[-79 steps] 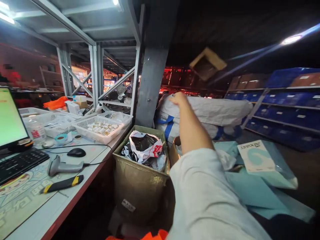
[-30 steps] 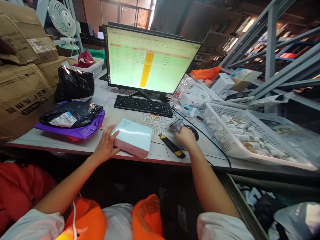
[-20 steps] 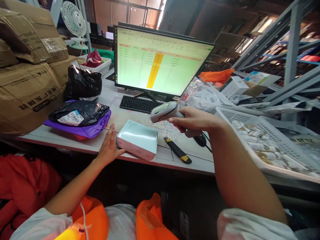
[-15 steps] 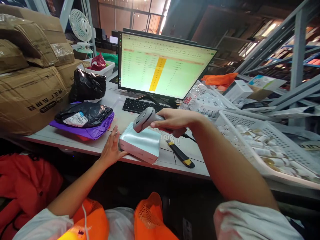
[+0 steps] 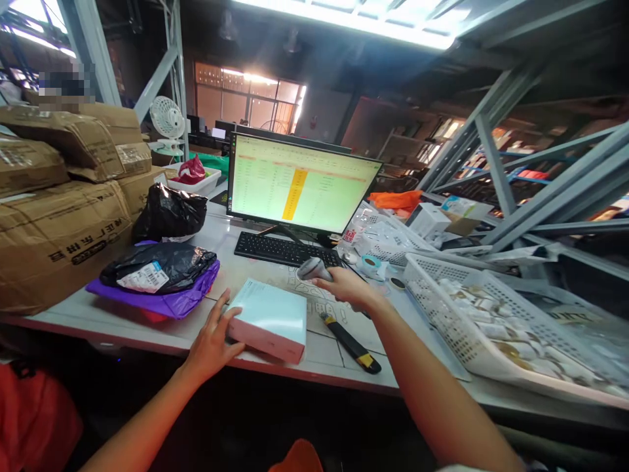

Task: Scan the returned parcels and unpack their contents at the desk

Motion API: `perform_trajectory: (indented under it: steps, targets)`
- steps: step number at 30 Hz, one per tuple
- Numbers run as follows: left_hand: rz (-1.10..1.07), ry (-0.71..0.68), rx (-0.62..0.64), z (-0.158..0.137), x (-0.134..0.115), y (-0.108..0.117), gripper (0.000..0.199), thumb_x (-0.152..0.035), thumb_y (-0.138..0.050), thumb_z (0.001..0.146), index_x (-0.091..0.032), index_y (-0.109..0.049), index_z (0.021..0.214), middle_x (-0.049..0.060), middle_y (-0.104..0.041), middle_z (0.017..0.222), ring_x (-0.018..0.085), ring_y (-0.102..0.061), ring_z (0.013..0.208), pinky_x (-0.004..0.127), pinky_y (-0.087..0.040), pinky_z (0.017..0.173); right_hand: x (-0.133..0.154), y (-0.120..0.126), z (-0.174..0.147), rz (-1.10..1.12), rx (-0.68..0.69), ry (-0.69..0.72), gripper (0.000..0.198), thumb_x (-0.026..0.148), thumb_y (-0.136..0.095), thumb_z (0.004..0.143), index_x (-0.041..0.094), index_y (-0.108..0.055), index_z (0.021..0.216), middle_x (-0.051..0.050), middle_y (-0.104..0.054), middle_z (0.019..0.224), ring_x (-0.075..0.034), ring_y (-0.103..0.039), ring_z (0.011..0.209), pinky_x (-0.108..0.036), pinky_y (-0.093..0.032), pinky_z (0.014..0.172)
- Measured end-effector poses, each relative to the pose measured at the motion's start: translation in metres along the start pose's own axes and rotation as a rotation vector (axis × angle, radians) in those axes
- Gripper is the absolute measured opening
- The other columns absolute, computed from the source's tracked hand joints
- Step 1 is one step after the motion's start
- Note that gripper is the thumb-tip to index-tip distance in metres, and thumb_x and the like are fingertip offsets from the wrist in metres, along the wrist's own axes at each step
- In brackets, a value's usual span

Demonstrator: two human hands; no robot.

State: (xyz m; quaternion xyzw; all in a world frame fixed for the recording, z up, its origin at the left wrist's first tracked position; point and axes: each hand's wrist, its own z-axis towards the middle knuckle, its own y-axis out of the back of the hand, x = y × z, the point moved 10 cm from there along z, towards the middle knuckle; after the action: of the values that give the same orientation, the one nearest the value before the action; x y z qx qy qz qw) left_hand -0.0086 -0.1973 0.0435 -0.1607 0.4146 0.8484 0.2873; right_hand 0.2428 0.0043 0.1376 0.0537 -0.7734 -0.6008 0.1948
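A pale flat box (image 5: 270, 313) lies near the table's front edge, its top face catching the light. Around its left end is my left hand (image 5: 212, 341), thumb at the front side and fingers along the left edge. My right hand (image 5: 348, 288) is wrapped round the handle of a grey barcode scanner (image 5: 312, 269), held above the table behind the box's right side. The scanner's head points left. To the right of the box lies a black and yellow utility knife (image 5: 352, 347).
Behind the box stand a black keyboard (image 5: 265, 249) and a monitor (image 5: 265, 183) showing a spreadsheet. Black and purple plastic parcels (image 5: 162, 275) lie at left beside stacked cartons (image 5: 63, 236). A white perforated basket (image 5: 442, 328) of small wrapped items borders the right, near tape rolls (image 5: 369, 263).
The scanner has moved from above the box back and to the right, away from it. My left hand's fingers have closed in on the box's left end. My view has tilted up.
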Motion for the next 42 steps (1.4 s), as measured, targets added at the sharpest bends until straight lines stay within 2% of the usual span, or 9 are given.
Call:
perform_trajectory:
  steps: [6, 11, 15, 18, 20, 24, 28, 33, 42]
  targets:
    - [-0.202, 0.305, -0.256, -0.002, 0.04, 0.024, 0.063, -0.028, -0.076, 0.074, -0.022, -0.048, 0.13, 0.015, -0.064, 0.132, 0.033, -0.065, 0.123, 0.049, -0.055, 0.102, -0.136, -0.04, -0.014, -0.11, -0.216, -0.444, 0.048, 0.047, -0.045, 0.102, 0.008, -0.063, 0.125, -0.025, -0.07, 0.12, -0.036, -0.068, 0.114, -0.041, -0.052, 0.09]
    - [-0.246, 0.535, -0.29, -0.007, 0.063, 0.027, 0.069, -0.052, -0.08, 0.067, -0.02, -0.055, 0.122, 0.011, -0.07, 0.112, 0.031, -0.069, 0.098, 0.04, -0.058, 0.08, -0.174, -0.063, -0.035, -0.148, -0.23, -0.609, 0.052, 0.039, -0.046, 0.1, 0.004, -0.055, 0.138, -0.026, -0.066, 0.127, -0.039, -0.064, 0.122, -0.045, -0.051, 0.095]
    - [-0.32, 0.643, -0.226, -0.006, 0.074, 0.021, 0.071, -0.066, -0.074, 0.07, -0.02, -0.057, 0.12, 0.01, -0.071, 0.108, 0.03, -0.068, 0.097, 0.039, -0.057, 0.081, -0.157, -0.034, -0.038, -0.12, -0.392, -0.569, 0.057, 0.049, -0.045, 0.101, 0.006, -0.06, 0.135, -0.025, -0.064, 0.13, -0.039, -0.061, 0.125, -0.046, -0.049, 0.1]
    - [-0.308, 0.663, -0.169, -0.006, 0.077, 0.018, 0.071, -0.068, -0.072, 0.071, -0.02, -0.057, 0.12, 0.008, -0.071, 0.103, 0.03, -0.068, 0.093, 0.037, -0.056, 0.078, -0.124, 0.0, -0.024, -0.053, -0.609, -0.445, 0.053, 0.039, -0.036, 0.103, 0.008, -0.053, 0.143, -0.021, -0.065, 0.132, -0.033, -0.059, 0.127, -0.04, -0.046, 0.105]
    - [-0.262, 0.643, -0.165, -0.005, 0.075, 0.019, 0.071, -0.068, -0.073, 0.07, -0.021, -0.057, 0.121, 0.008, -0.071, 0.103, 0.03, -0.068, 0.093, 0.037, -0.055, 0.077, -0.099, -0.004, 0.006, -0.023, -0.524, -0.343, 0.052, 0.03, -0.032, 0.104, 0.011, -0.046, 0.15, -0.019, -0.068, 0.128, -0.029, -0.063, 0.122, -0.038, -0.046, 0.104]
    - [-0.215, 0.632, -0.167, -0.006, 0.073, 0.022, 0.072, -0.069, -0.072, 0.071, -0.021, -0.058, 0.123, 0.009, -0.071, 0.106, 0.03, -0.068, 0.094, 0.038, -0.055, 0.081, -0.057, -0.051, 0.068, -0.029, -0.176, -0.201, 0.065, 0.026, -0.05, 0.098, 0.014, -0.034, 0.16, -0.02, -0.067, 0.132, -0.03, -0.065, 0.119, -0.036, -0.047, 0.099]
    - [-0.24, 0.611, -0.154, -0.006, 0.072, 0.02, 0.069, -0.067, -0.073, 0.073, -0.021, -0.058, 0.123, 0.008, -0.072, 0.101, 0.029, -0.068, 0.09, 0.036, -0.055, 0.076, -0.049, -0.064, 0.095, -0.034, -0.22, -0.255, 0.074, 0.027, -0.042, 0.102, 0.01, -0.008, 0.166, -0.027, -0.065, 0.131, -0.033, -0.065, 0.12, -0.042, -0.047, 0.1]
    - [-0.252, 0.562, -0.166, -0.004, 0.07, 0.019, 0.069, -0.066, -0.074, 0.073, -0.02, -0.057, 0.122, 0.009, -0.073, 0.103, 0.029, -0.069, 0.091, 0.036, -0.056, 0.077, -0.048, -0.064, 0.109, -0.033, -0.18, -0.27, 0.053, 0.026, -0.042, 0.102, 0.011, -0.047, 0.153, -0.027, -0.061, 0.138, -0.033, -0.062, 0.127, -0.041, -0.047, 0.104]
    - [-0.255, 0.554, -0.166, -0.004, 0.069, 0.019, 0.07, -0.066, -0.073, 0.074, -0.019, -0.056, 0.123, 0.009, -0.072, 0.105, 0.03, -0.069, 0.094, 0.038, -0.056, 0.082, -0.034, -0.042, 0.113, 0.086, -0.099, -0.176, 0.066, 0.031, -0.062, 0.095, 0.01, -0.044, 0.156, -0.025, -0.062, 0.138, -0.033, -0.057, 0.132, -0.042, -0.046, 0.108]
